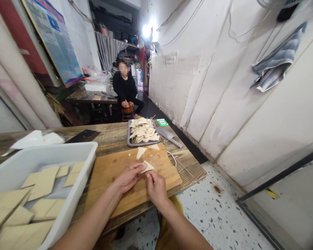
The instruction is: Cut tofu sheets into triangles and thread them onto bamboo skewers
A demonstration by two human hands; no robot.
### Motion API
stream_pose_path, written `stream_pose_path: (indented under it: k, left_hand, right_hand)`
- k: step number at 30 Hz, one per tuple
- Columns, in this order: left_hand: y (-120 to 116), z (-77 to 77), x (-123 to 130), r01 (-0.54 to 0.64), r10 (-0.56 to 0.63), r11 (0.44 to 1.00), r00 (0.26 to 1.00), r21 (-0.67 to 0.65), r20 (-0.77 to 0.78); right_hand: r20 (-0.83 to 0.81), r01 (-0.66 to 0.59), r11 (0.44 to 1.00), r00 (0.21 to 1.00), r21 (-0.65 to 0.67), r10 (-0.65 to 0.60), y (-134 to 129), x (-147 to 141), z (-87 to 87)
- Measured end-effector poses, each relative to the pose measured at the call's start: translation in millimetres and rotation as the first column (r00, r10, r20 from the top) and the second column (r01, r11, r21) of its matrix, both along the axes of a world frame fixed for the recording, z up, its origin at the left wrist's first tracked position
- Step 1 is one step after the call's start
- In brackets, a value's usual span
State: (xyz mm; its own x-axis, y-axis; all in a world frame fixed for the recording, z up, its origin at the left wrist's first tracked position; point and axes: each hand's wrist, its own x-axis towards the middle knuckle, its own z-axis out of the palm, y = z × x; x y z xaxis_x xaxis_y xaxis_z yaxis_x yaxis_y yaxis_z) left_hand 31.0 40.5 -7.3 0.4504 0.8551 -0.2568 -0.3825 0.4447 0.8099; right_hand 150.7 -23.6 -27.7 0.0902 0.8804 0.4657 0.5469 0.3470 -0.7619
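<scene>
Over the wooden cutting board (104, 177), my left hand (127, 177) pinches a pale tofu triangle (147, 167) between thumb and fingers. My right hand (156, 187) is closed just below the triangle's right corner; its curled fingers hide whatever may be in them. Beyond my hands, two loose triangles lie near the board's far edge, one a narrow tofu piece (141, 153). A metal tray (128, 140) behind the board bears a heap of tofu triangles (144, 131), with thin sticks poking out.
A cleaver (168, 134) lies right of the tray, near a green QR-code card (162, 122). Thin sticks (182, 166) lie along the table's right side. At left stands a white bin (91, 156) with tofu slabs (45, 182). A person (123, 85) sits farther back.
</scene>
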Motion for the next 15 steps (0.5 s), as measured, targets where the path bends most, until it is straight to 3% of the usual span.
stream_pose_path:
  k: [4,9,15]
  left_hand:
    - [1.5,7.4,-3.2,-0.030,0.031,0.999,0.999,-0.025,0.028]
    - [7.0,15.5,-8.2,-0.285,0.290,0.957,0.950,-0.062,0.116]
    - [7.8,9.5,-7.7,-0.303,0.305,0.952,0.948,-0.037,0.085]
  right_hand:
    - [0.000,0.002,1.000,1.000,-0.004,-0.002,0.2,1.2,-0.2]
    - [0.057,-0.061,0.998,0.996,-0.030,0.062,-13.8,2.6,-0.6]
    - [0.076,-0.089,0.995,0.993,-0.044,0.093,-20.4,2.9,1.5]
